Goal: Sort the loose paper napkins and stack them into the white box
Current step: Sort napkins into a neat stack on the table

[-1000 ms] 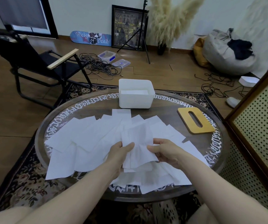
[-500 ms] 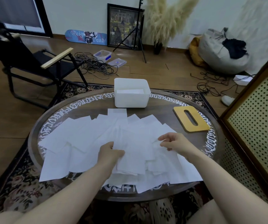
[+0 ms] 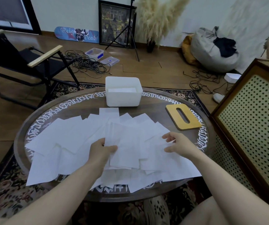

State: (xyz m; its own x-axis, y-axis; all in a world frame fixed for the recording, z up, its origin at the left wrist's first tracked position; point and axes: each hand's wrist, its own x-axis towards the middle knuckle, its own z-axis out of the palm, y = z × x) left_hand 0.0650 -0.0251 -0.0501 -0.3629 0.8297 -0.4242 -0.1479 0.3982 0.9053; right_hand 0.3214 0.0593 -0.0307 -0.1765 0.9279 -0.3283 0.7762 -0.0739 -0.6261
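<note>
head view | left hand (image 3: 102,150) pinches napkin stack (image 3: 125,153) | right hand (image 3: 178,144) loosely spread over loose napkins (image 3: 57,143) | white box (image 3: 123,91) holds napkins

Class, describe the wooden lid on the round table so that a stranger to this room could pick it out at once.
Start at the round table with white lettering round its rim. Behind the spread of paper napkins stands the white box; look to its right, near the table's edge. The wooden lid lies flat there, the only tan piece, with an oblong slot through its middle.
</note>
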